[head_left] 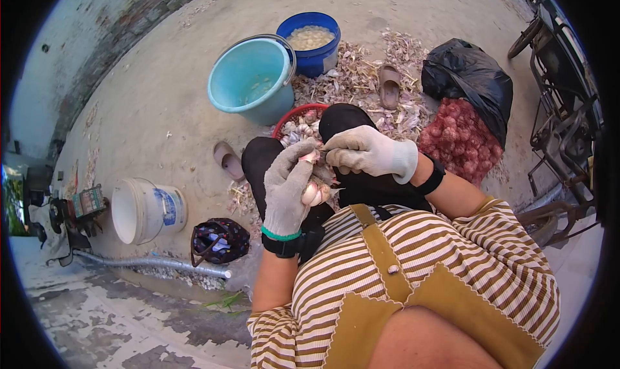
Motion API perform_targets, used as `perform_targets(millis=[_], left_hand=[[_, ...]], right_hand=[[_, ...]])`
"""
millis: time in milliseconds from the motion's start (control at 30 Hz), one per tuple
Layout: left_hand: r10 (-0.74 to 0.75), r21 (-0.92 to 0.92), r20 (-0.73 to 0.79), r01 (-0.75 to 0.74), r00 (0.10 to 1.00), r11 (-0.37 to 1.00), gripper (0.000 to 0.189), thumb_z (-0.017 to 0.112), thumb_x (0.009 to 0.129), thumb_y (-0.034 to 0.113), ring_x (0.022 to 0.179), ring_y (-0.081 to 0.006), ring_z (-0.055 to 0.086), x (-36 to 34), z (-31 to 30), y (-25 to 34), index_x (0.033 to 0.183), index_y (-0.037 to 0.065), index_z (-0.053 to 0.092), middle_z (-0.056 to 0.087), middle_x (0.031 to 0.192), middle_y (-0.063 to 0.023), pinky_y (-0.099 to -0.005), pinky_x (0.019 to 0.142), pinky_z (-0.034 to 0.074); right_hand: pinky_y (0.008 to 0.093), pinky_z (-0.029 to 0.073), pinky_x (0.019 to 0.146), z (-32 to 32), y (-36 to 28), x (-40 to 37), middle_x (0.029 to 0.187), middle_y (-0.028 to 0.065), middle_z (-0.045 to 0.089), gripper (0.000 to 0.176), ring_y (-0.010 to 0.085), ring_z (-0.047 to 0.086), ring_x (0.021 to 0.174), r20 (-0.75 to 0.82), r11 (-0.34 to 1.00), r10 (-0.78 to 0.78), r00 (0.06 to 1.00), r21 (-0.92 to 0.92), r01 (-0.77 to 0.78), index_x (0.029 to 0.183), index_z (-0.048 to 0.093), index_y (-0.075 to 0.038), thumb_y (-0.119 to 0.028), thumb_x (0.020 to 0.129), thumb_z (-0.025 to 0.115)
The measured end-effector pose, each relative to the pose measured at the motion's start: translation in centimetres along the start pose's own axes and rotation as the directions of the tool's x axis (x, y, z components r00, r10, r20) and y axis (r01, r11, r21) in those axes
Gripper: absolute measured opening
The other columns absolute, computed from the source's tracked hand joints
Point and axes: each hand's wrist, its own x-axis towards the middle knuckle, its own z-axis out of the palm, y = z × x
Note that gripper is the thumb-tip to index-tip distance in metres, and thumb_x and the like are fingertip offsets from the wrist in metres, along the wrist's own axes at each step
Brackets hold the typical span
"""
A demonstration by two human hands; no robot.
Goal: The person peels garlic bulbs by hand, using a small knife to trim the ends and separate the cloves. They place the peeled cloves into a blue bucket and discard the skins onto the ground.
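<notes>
My left hand, in a grey-white glove with a green cuff, is closed around garlic cloves. One pinkish clove sits at its thumb and fingertips, and more garlic shows at the palm side. Close beside it is my right hand, also gloved, with its fingers pinched together near that clove. A small dark bit shows at the right fingertips, too small to name. Below both hands, between my knees, a red basket holds garlic bulbs.
Ahead stand a light-blue bucket and a dark-blue bucket of peeled cloves. Garlic skins litter the floor around a slipper. At right are a red net sack and black bag; at left, a white bucket.
</notes>
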Motion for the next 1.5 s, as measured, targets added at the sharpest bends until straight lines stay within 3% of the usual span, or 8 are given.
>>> perform_targets(millis=[200,333,800,933,1000,1233,1300,1500], left_hand=[[0.073,0.034,-0.065,-0.071,0.995,0.997,0.023,0.054,0.094,0.008,0.067,-0.0146,0.062,-0.1,-1.2,0.9,0.114,-0.003,0.059,0.064,0.095,-0.0112,-0.0258,0.052,0.052],[0.343,0.724,0.106,-0.309,0.933,0.616,0.030,0.063,0.083,0.004,0.074,-0.0167,0.062,1.5,-3.3,-0.6,0.113,0.000,0.062,0.062,0.087,-0.0082,-0.0300,0.063,0.051],[0.433,0.870,0.449,-0.493,0.782,-0.012,0.039,0.064,0.074,0.003,0.078,-0.0361,0.060,2.0,-1.5,-0.2,0.112,0.005,0.059,0.058,0.087,-0.0174,-0.0419,0.064,0.049],[0.374,0.851,0.394,-0.487,0.840,0.198,0.035,0.064,0.078,0.003,0.078,-0.0279,0.063,1.4,-1.7,0.1,0.112,0.003,0.058,0.062,0.088,-0.0137,-0.0358,0.066,0.051],[0.181,0.540,0.051,-0.179,0.982,0.822,0.028,0.065,0.082,0.005,0.080,-0.0170,0.064,1.1,-2.5,-0.5,0.109,0.000,0.059,0.064,0.090,-0.0088,-0.0298,0.070,0.052],[0.144,0.441,-0.044,-0.110,0.989,0.891,0.020,0.065,0.083,0.003,0.080,-0.0153,0.065,1.0,-2.6,-0.1,0.102,0.000,0.063,0.066,0.091,-0.0083,-0.0287,0.070,0.052],[0.430,0.822,0.282,-0.447,0.858,0.352,0.025,0.065,0.080,0.002,0.079,-0.0233,0.066,1.8,-2.7,-0.5,0.105,0.002,0.062,0.066,0.091,-0.0125,-0.0318,0.068,0.052],[0.385,0.813,0.535,-0.582,0.752,0.006,0.031,0.067,0.073,0.004,0.076,-0.0336,0.063,2.0,-1.9,0.4,0.104,0.003,0.063,0.063,0.086,-0.0152,-0.0393,0.066,0.051]], right_hand=[[0.0169,0.032,0.049,-1.3,1.5,0.0,0.071,0.0001,0.059,0.026,0.0027,0.043,0.054,-0.075,0.933,0.081,0.994,0.357,-0.049,0.103,0.065,-0.006,-0.027,0.098,0.052],[0.0403,0.049,0.062,-1.8,0.2,0.4,0.078,0.0150,0.066,0.033,0.0301,0.064,0.069,-0.100,0.472,-0.067,0.993,-0.880,-0.057,0.100,0.063,-0.003,-0.033,0.094,0.052],[0.0442,0.051,0.067,0.2,-4.0,1.5,0.076,0.0164,0.065,0.030,0.0343,0.065,0.074,-0.040,0.488,0.111,0.993,-0.868,-0.090,0.088,0.066,-0.006,-0.035,0.089,0.056],[0.0431,0.050,0.068,-1.3,-2.1,1.1,0.078,0.0154,0.065,0.029,0.0336,0.065,0.076,-0.046,0.695,0.081,0.996,-0.713,-0.090,0.090,0.067,-0.008,-0.035,0.088,0.057],[0.0427,0.050,0.070,-1.8,-1.5,0.9,0.081,0.0150,0.066,0.028,0.0333,0.065,0.079,-0.098,0.673,0.063,0.993,-0.731,-0.114,0.093,0.068,-0.008,-0.034,0.088,0.057],[0.0422,0.050,0.073,-1.6,-3.4,-0.1,0.085,0.0169,0.066,0.035,0.0336,0.064,0.084,-0.147,0.568,0.104,0.984,-0.803,-0.180,0.099,0.067,-0.007,-0.039,0.089,0.057],[0.0416,0.050,0.072,-0.9,-4.6,0.1,0.084,0.0167,0.066,0.035,0.0340,0.065,0.082,-0.050,0.532,0.057,0.997,-0.844,-0.073,0.097,0.068,-0.006,-0.039,0.088,0.059],[0.0431,0.052,0.065,0.1,-5.5,1.3,0.078,0.0147,0.066,0.033,0.0332,0.065,0.073,0.039,0.361,0.098,0.994,-0.932,0.000,0.089,0.066,-0.006,-0.038,0.088,0.058]])
